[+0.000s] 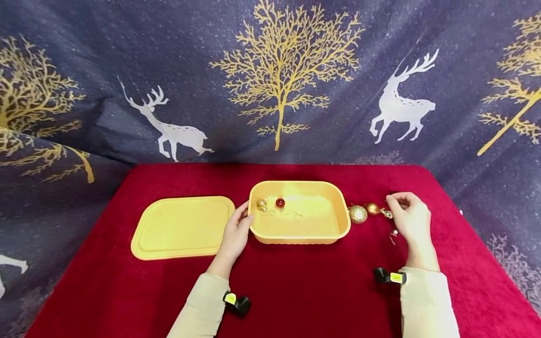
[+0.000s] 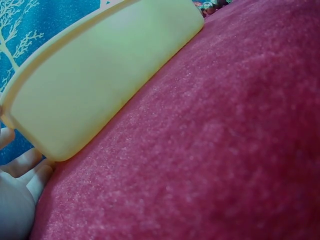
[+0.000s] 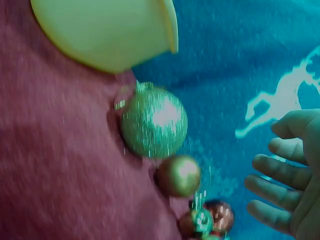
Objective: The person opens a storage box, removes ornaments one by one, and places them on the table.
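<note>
2 small shiny balls, a gold one (image 1: pixel 261 203) and a red one (image 1: pixel 280 203), are sitting inside the yellow tub (image 1: pixel 342 220) on the red worktop (image 1: pixel 313 286). More balls are waiting just to the right of the tub: a big glittery gold ball (image 1: pixel 358 214) almost touching the tub wall, a smaller smooth gold ball (image 1: pixel 372 208) beside it, and a little bunch of tiny baubles (image 1: pixel 386 213) next to that. The yellow lid (image 1: pixel 181 226) is lying flat to the left of the tub.

These balls are looking very light, hard and thin, so I think they could crack if squeezed. They are round and smooth, so they may roll or slip. The little cap and thin string on top seem the best place to pinch, or a soft hold around the middle.

The left hand (image 1: pixel 237 232) is resting against the left end of the tub, fingers (image 2: pixel 30 172) lying fairly straight along the wall and not wrapping it. The right hand (image 1: pixel 409 217) is hovering just beside the bunch of tiny baubles, fingers (image 3: pixel 280 172) loosely bent and spread, holding nothing as far as the pictures show.
</note>
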`<state>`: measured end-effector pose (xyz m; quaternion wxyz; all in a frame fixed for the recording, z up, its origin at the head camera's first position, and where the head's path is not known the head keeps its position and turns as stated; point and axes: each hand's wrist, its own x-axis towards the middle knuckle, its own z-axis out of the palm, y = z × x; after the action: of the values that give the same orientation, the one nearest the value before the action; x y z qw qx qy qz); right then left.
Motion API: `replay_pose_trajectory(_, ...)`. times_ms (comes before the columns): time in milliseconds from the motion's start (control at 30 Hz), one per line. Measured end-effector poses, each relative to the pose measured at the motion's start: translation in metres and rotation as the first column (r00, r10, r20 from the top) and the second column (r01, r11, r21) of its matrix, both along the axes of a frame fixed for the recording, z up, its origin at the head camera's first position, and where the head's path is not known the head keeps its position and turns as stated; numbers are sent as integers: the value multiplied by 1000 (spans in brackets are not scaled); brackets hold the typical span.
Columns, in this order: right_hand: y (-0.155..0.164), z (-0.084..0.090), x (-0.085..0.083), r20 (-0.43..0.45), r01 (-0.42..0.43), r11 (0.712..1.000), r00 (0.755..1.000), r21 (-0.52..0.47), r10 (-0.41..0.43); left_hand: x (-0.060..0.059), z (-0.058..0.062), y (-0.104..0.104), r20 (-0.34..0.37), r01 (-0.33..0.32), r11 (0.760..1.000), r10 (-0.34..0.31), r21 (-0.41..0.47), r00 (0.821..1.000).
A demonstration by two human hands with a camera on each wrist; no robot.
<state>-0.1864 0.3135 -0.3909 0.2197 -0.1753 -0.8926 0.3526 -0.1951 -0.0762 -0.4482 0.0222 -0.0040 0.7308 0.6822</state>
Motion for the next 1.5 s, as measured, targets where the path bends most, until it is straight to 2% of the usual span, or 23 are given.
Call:
replay_pose_trajectory(200, -19, 4, 0, -56, -108, 993, 992, 38, 110, -4, -16, 0, -19, -12, 1000, 12, 8, 1000)
replay_pose_trajectory(267, -25, 4, 0, -63, -136, 989, 988, 48, 139, -2, -11, -1, -17, -4, 1000, 4, 10, 1000)
replay_pose_trajectory(433, -36, 2, -1, -80, -210, 975, 973, 72, 216, -2, -12, -2, -16, 5, 1000, -5, 7, 1000)
replay_pose_trajectory(500, -41, 2, -2, -92, -242, 967, 964, 85, 249, -5, -19, -3, -23, -5, 1000, 5, -2, 1000)
replay_pose_trajectory(600, -47, 3, -2, -97, -282, 954, 952, 100, 291, -5, -20, -2, -27, -13, 1000, 12, -15, 1000)
replay_pose_trajectory(767, -56, 3, -3, -114, -331, 941, 935, 71, 337, -7, -22, -3, -24, -14, 1000, 14, -2, 1000)
replay_pose_trajectory(967, -65, 1, -5, -133, -355, 932, 923, 74, 362, -5, -17, -4, 7, 3, 1000, -3, 20, 1000)
replay_pose_trajectory(1233, -80, 0, -8, -125, -399, 912, 904, 96, 409, 10, 11, -4, 16, 20, 1000, -20, 12, 1000)
replay_pose_trajectory(1500, -94, -2, -10, -129, -444, 889, 881, 108, 456, 12, 13, -4, 1, 24, 999, -24, 40, 1000)
